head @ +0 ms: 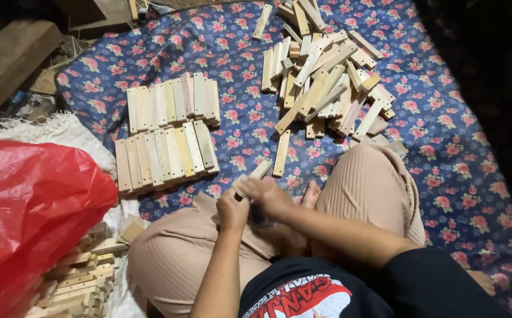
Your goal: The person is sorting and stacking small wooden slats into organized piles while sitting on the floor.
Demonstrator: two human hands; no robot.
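We grip 1 stick (260,171) in both fists, left hand (232,209) and right hand (271,197); it points up-right toward the rows (168,132).

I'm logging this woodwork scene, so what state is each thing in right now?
Left hand: closed on the pale wooden stick.
Right hand: gripping the same stick.
Pale wooden stick: held, tip poking out.
Flat wooden slats: laid side by side in two neat rows.
Loose wooden sticks: jumbled pile.
Red plastic bag: puffed up, crumpled.
Floral blue cloth: spread flat.
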